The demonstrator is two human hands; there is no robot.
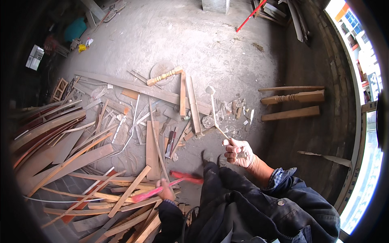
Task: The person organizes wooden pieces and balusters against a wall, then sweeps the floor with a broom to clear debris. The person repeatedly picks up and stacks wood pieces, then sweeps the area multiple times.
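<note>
My left hand (165,189) grips the pinkish-red handle of a hand tool (149,193). Its red crosswise head (187,176) is blurred, so I cannot tell its exact kind. Closed around the lower end of a thin, pale, bent rod (214,112) is my right hand (240,152). The rod points away from me and ends in a rounded, whitish lump (210,90). A grey ribbed piece (242,154) shows at the right palm; how it joins the rod is hidden. Below the left hand lie loose wooden strips (129,191).
Scrap boards (60,121) pile up on the left. Ahead lie a long plank (136,88), a turned wooden baluster (165,75) and crumpled plastic (212,120). Several timber pieces (291,97) rest on the right. A red pole (250,16) and concrete pillar (215,6) are farther off.
</note>
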